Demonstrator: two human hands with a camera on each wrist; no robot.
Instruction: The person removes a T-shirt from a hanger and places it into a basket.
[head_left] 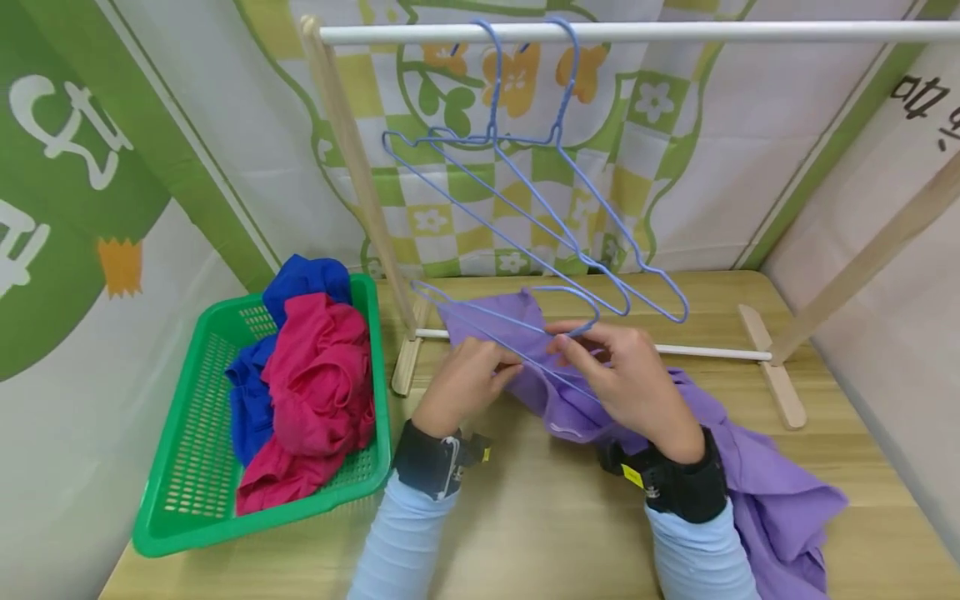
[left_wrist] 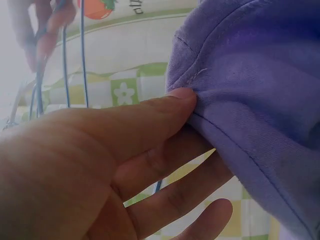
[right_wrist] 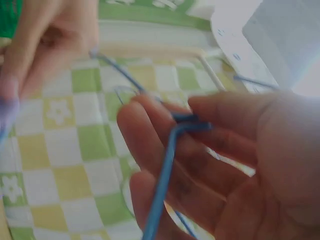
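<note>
My left hand [head_left: 468,379] pinches the seamed edge of a purple garment [left_wrist: 260,100] between thumb and fingers, as the left wrist view shows. My right hand [head_left: 637,379] holds a blue wire hanger [head_left: 468,306] at the neck, just below its hook. The hanger slants down across the garment, one end pointing to the back left. From under the hands the purple cloth [head_left: 780,475] trails over the table toward the front right. In the right wrist view, the blue hanger wire [right_wrist: 162,185] crosses in front of the curled fingers. Part of the hanger is hidden behind my right hand.
Two more blue hangers [head_left: 531,187] hang from the white rail [head_left: 690,32] of a wooden rack. To the left stands a green basket [head_left: 180,533] with crumpled red [head_left: 318,375] and blue [head_left: 251,400] clothes. The rack's wooden feet [head_left: 772,367] stand on the table [head_left: 525,525].
</note>
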